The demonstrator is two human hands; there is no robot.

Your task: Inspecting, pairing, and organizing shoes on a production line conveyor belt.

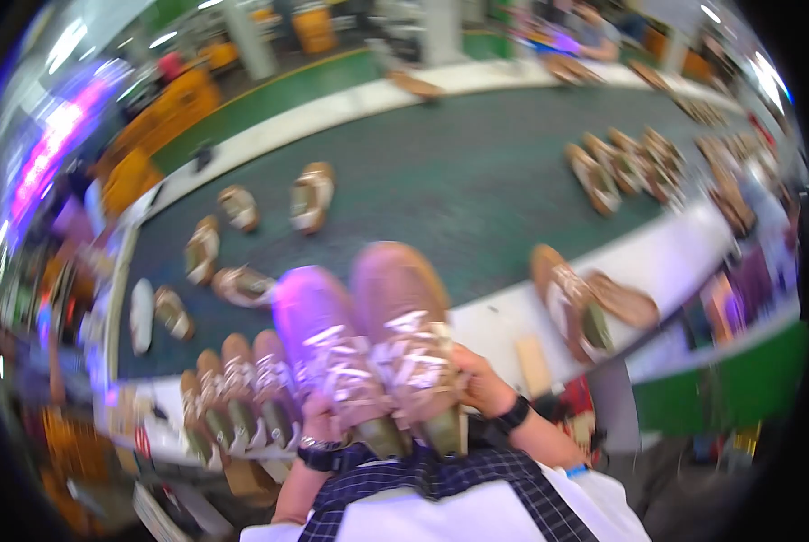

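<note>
left hand (319, 417) grips a pink-tan lace-up shoe (328, 348), right hand (478, 384) grips its matching pink-tan shoe (409, 330), both above the dark green conveyor belt (441, 190); labels too blurred to read.

Two pinkish-tan suede-look lace-up shoes: left shoe (328, 348) and right shoe (409, 334), side by side and touching, toes pointing away toward the dark green conveyor belt (441, 190), heels near the body. Pale laces across the tops. Blurred, raised above the belt's near edge.

Dark green conveyor belt (441, 172), white-edged. Scattered brown shoes (312, 196) lying on it, a row of four (237, 397) at left, another pair (585, 307) on the white ledge (675, 257).
</note>
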